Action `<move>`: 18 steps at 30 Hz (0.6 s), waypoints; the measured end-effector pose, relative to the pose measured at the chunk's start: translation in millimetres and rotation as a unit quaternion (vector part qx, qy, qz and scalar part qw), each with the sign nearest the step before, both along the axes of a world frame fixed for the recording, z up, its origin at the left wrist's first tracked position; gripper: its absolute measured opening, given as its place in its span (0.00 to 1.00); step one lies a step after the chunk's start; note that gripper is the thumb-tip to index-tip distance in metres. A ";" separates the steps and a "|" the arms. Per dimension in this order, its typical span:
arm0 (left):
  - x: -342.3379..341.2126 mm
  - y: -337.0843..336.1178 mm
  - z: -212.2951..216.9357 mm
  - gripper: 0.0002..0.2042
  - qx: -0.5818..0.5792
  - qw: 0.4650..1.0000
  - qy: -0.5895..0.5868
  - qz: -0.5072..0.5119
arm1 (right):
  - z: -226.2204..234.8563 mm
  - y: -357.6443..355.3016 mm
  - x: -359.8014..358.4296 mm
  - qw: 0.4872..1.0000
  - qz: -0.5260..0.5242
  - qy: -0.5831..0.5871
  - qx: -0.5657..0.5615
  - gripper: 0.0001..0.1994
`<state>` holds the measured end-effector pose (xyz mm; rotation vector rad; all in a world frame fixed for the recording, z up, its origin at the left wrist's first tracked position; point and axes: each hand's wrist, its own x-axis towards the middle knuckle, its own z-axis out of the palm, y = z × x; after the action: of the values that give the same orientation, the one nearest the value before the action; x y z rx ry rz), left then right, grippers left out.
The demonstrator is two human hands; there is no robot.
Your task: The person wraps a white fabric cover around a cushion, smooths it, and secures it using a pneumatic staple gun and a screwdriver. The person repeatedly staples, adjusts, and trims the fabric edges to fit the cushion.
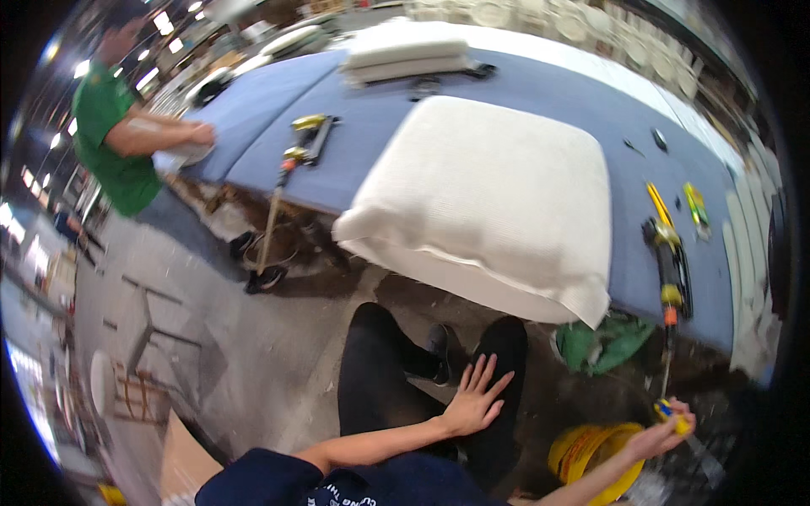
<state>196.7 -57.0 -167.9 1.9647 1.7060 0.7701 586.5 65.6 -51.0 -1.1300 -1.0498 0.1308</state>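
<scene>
My left hand [474, 403] rests on my thigh with its fingers spread and nothing in it. My right hand [658, 437], at the lower right, is closed around a hand tool with a yellow and blue handle [673, 417]; its lower part is blurred, so its exact kind is unclear. The hand is over the right side of a yellow bucket [582, 451]. In front of me, a large white upholstered cushion [498, 194] lies on the blue padded table, its near side overhanging the edge with loose fabric along it.
Staple guns with hoses lie on the blue table [346, 173], one left [310, 142] and one right [671, 270] of the cushion. Near the right one are a yellow tool [660, 204] and a green-yellow package [697, 211]. A person in green [118, 139] works at the left.
</scene>
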 end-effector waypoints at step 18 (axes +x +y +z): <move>122.6 188.8 -14.4 0.31 0.106 0.909 0.279 -0.292 | 10.2 -129.4 -76.1 0.990 0.060 0.127 0.013 0.07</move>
<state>319.3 131.8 -182.3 2.8479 1.1782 0.1777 510.4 -63.8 -40.7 -0.9978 -0.8876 0.3477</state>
